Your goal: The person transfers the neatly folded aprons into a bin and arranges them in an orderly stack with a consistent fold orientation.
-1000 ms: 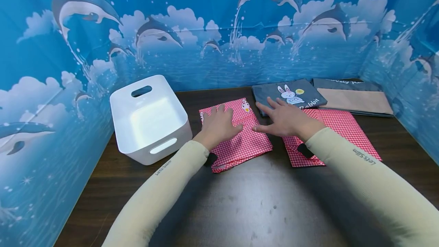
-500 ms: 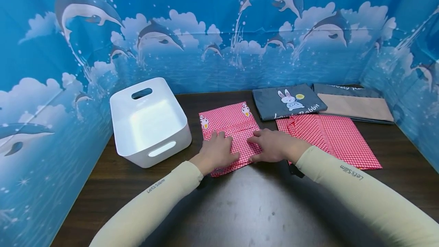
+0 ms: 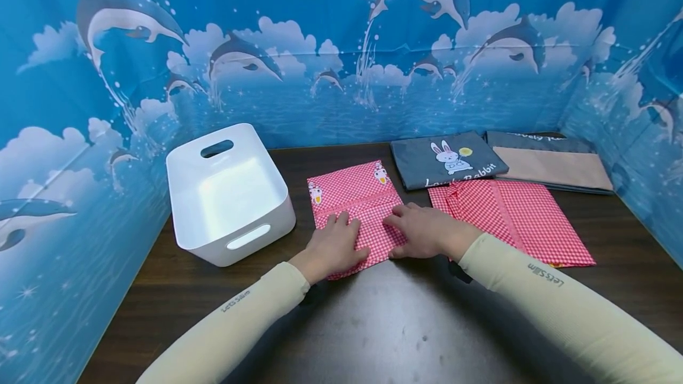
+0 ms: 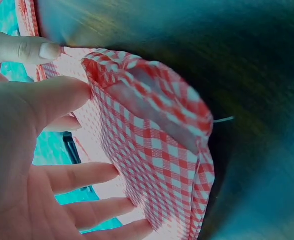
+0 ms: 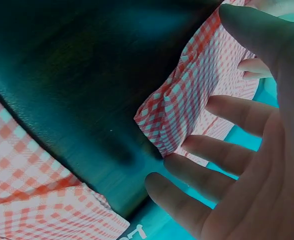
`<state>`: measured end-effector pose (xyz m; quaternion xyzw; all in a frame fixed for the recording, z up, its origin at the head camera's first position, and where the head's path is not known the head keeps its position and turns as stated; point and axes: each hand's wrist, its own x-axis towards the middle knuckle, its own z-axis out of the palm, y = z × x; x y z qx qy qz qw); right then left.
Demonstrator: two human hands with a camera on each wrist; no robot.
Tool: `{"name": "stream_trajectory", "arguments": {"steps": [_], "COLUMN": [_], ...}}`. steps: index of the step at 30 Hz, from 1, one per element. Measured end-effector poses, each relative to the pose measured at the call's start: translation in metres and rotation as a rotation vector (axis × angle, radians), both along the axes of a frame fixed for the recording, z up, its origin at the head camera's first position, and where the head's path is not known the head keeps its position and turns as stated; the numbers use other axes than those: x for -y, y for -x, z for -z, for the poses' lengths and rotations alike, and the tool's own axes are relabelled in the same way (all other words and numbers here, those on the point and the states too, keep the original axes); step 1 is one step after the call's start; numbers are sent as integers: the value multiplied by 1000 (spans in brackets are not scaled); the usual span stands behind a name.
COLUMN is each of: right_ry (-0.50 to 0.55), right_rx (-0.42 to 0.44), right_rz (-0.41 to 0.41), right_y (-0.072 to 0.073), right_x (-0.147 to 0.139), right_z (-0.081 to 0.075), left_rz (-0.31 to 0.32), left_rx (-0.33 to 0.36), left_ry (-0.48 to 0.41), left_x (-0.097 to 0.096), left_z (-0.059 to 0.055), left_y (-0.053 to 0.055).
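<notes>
A folded red-and-white gingham cloth [image 3: 354, 189] with small rabbit prints on its far corners lies mid-table. My left hand [image 3: 335, 246] rests on its near left part, fingers spread. Opposite it, the right hand [image 3: 421, 231] touches the near right part with fingers slightly bent. In the left wrist view, the fingertips meet the checked fabric [image 4: 147, 155], whose layers gape along the near edge. Extended right-hand fingers [image 5: 227, 115] lie along the cloth's corner in the right wrist view.
A white plastic bin [image 3: 277, 218] with handle slots stands left of the cloth. Another checked cloth [image 3: 539, 218] lies to the right. Behind it are a dark grey folded cloth [image 3: 418, 162] with a rabbit and a grey-and-tan one [image 3: 555, 162]. A dolphin-print curtain [image 3: 299, 99] hangs behind.
Both hands have drawn back from over the middle of the cloth to its near part, mostly in the first half second. Since then they have barely moved. The cloth stays in place.
</notes>
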<state>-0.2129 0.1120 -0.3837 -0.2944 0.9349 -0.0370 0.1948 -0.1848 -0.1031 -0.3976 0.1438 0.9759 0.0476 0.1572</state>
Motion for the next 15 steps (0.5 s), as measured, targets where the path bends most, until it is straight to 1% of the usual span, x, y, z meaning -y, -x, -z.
{"name": "stream_trajectory", "arguments": {"steps": [2,3,9,12,15], "right_ry": [1,2,10,13,8], "right_rx": [-4,-5,1,-2,-15], "right_rz": [-1,-2,3,-4,-14], "right_y": [1,1,1,2,4], "right_x": [1,1,3,3,3], "right_z": [0,0,1,2,0], "left_rz": [-1,-8,-4,8,15], "left_rx": [0,9,11,18,36], "left_ry": [1,-1,-1,-15,-53], "left_x": [0,-1,0,1,3], "left_z": [0,-3,-4,-7,-11], "left_y": [0,-1,-5,-3,0]}}
